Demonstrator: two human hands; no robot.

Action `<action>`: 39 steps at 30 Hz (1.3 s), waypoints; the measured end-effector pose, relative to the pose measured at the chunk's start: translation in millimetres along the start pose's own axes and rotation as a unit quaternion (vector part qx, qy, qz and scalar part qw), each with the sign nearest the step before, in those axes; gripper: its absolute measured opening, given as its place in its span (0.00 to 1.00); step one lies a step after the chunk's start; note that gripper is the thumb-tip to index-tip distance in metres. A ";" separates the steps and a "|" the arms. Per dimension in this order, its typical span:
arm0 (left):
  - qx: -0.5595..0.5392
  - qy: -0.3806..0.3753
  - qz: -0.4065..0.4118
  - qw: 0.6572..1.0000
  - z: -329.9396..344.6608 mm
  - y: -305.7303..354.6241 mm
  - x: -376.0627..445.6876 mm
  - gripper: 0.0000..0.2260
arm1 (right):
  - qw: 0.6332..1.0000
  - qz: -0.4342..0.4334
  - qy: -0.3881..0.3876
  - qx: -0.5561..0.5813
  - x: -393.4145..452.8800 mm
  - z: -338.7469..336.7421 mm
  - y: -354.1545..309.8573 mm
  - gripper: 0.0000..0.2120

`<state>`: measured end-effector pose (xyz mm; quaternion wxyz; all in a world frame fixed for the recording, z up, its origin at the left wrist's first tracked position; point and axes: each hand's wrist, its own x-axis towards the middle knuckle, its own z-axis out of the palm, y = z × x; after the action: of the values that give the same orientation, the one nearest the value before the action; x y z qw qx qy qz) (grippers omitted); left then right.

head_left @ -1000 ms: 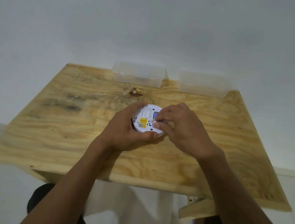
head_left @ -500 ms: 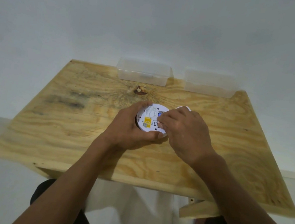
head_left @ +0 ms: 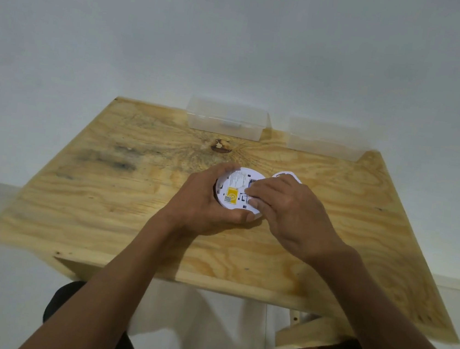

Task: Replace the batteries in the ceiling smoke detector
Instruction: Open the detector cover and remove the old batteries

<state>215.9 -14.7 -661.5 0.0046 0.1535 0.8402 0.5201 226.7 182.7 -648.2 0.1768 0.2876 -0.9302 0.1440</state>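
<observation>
From my feed: soft, even light, faint shadows under the table (head_left: 132, 220); edges bow, and the far boxes (head_left: 226, 122) look slightly blurred.

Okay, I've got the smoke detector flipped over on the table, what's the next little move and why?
Probably keep the left hand gripping the round white smoke detector and let the right hand fingertips work at its back beside the yellow label; they already rest there, though any battery is hidden.

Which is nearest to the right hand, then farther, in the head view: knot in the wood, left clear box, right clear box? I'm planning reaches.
From the right hand:
1. Knot, ahead-left.
2. Left clear box and right clear box, back edge: too close to call.
</observation>
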 end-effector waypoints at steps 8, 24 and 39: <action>0.014 0.005 0.002 1.000 -0.6 0.5 -0.3 0.28 | 0.996 0.050 0.062 0.036 8.9 -1.8 -6.5 0.13; 0.054 0.030 -0.020 0.998 4.2 -2.8 0.7 0.45 | 0.960 0.256 -0.019 0.115 32.3 -14.5 -4.8 0.06; 0.058 0.039 -0.029 0.997 5.6 3.5 0.9 0.48 | 0.934 0.314 -0.054 0.160 38.1 -11.9 -1.6 0.06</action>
<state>216.9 -8.0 -660.9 -0.0217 0.1086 0.8726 0.4758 201.2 167.4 -621.6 0.0238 0.0130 -0.9458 0.3235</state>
